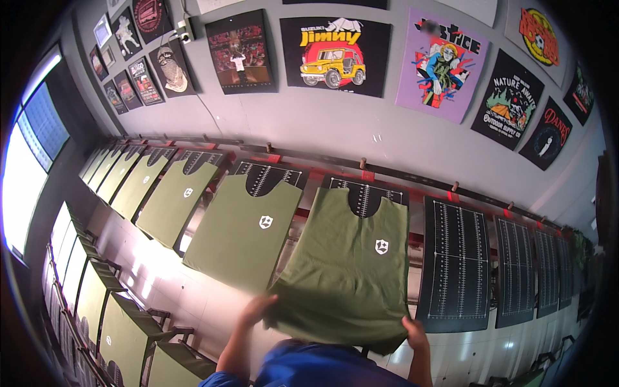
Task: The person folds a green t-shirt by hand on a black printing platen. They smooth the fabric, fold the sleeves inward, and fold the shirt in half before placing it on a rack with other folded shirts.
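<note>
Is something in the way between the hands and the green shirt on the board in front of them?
Nothing that I can see: the left hand and right hand hold the shirt near its bottom corners. It hides most of the board, so I can't tell what's underneath.

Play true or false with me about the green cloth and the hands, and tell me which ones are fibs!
1. The left hand and the right hand hold the same green cloth piece. True.
2. The mark on that piece is red. False: it is a white badge.
3. The next board to the right is covered by green cloth. False: it is a black board with its white markings showing.
4. A picture of a yellow car is on the grey wall. True.
5. The person wears a yellow top. False: it is a blue top.
</note>
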Demonstrator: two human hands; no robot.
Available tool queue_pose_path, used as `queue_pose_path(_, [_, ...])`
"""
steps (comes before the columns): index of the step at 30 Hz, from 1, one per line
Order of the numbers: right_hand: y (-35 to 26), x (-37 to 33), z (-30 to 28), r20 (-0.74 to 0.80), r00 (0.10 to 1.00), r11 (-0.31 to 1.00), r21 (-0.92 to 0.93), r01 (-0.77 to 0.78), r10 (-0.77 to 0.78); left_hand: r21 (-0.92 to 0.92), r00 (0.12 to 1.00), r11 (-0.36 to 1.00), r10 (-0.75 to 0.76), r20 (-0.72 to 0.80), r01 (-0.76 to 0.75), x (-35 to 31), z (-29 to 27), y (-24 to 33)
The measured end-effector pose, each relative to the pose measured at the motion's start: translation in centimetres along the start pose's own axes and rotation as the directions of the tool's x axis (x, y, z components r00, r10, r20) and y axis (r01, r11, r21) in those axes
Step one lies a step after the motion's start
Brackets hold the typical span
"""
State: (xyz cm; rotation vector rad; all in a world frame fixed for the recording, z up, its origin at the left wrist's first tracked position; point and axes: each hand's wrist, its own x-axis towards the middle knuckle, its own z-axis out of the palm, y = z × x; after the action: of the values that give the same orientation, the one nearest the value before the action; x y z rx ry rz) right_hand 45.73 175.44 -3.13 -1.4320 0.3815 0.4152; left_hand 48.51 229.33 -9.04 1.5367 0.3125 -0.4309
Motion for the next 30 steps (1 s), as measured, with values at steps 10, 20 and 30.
queue_pose_path(10, [-31.4, 4.7, 7.0, -0.124, 0.601, 0.419, 0.605, 0.677, -0.79, -0.659, 0.717, 0.527, 0.696, -0.028, -0.537, 2.6, -0.4, 38.0])
queue_pose_path(20, [-35.0, -5.8, 32.1, -0.574, 0.297, 0.378, -0.024, 0.926, -0.763, -0.476, 0.587, 0.454, 0.791, -0.173, -0.753, -7.8, -21.6, 43.8])
queue_pose_path(30, [-32.2, 11.4, 43.7, -0.425, 0.669, 0.722, 0.05, 0.69, -0.61, -0.274, 0.81, 0.763, 0.561, -0.168, -0.585, 3.9, -37.1, 43.0])
